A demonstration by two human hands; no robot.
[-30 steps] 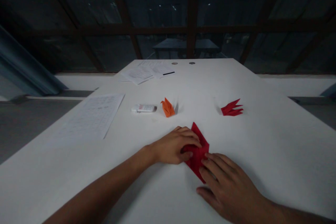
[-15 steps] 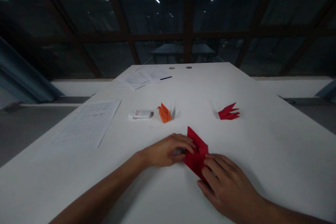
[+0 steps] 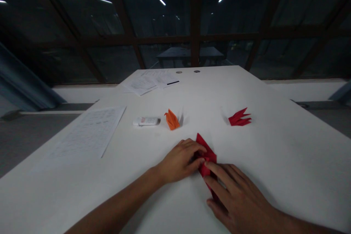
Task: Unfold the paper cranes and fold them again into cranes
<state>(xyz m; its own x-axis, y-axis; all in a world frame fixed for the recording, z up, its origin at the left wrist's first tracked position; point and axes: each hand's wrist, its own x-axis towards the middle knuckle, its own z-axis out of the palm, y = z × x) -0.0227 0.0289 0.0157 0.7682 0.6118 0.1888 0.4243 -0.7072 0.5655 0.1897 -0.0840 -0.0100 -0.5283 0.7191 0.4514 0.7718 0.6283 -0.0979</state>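
Note:
A partly folded sheet of red origami paper (image 3: 208, 150) lies at an angle on the white table, partly hidden under both hands. My left hand (image 3: 185, 159) pinches its left edge between thumb and fingers. From the right, my right hand (image 3: 236, 192) holds the lower part, with fingertips pressed on the folds and the thumb at the near edge. Beyond the hands stands a small orange folded paper bird (image 3: 172, 120). A red folded paper piece with several narrow points (image 3: 239, 117) rests farther right.
A small white bottle-like container (image 3: 146, 121) lies left of the orange bird. Printed sheets (image 3: 90, 131) cover part of the table's left side, and more papers (image 3: 145, 83) lie near the far edge. Dark windows (image 3: 167, 14) stand behind the table (image 3: 287, 161).
The red paper's left side has been folded over toward the right, so it looks narrower. My left hand has moved slightly right with it, and my right fingertips reach further over the paper.

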